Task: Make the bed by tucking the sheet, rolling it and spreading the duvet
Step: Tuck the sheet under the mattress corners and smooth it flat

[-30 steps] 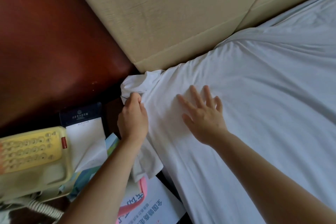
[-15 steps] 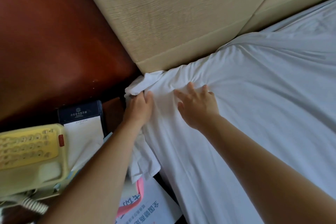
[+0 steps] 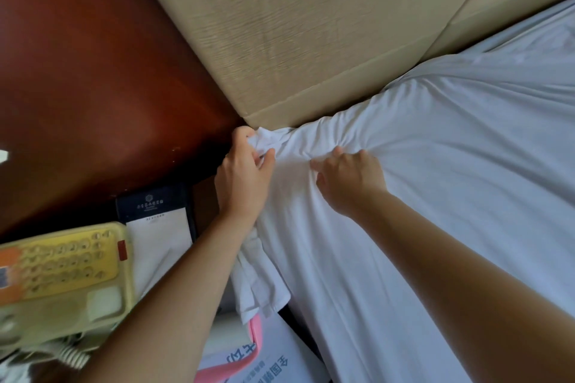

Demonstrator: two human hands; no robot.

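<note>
A white sheet point(image 3: 451, 183) covers the mattress and bunches into folds at the bed's top left corner, under the beige padded headboard point(image 3: 295, 34). My left hand point(image 3: 245, 174) grips the sheet's bunched corner right at the headboard's lower edge. My right hand point(image 3: 348, 177) lies just to its right with fingers curled, pinching a fold of the sheet on top of the mattress. A loose flap of sheet point(image 3: 258, 283) hangs down the bed's side below my left wrist. No duvet is in view.
A dark red wooden nightstand point(image 3: 93, 87) stands left of the bed. On it are a yellowed telephone point(image 3: 62, 270), a notepad in a dark holder point(image 3: 155, 218) and printed papers with pink edging point(image 3: 249, 357) near the bed's side.
Both hands have slid up toward the headboard corner. My right hand went from flat on the sheet to curled and pinching it; my left hand now grips the corner bunch.
</note>
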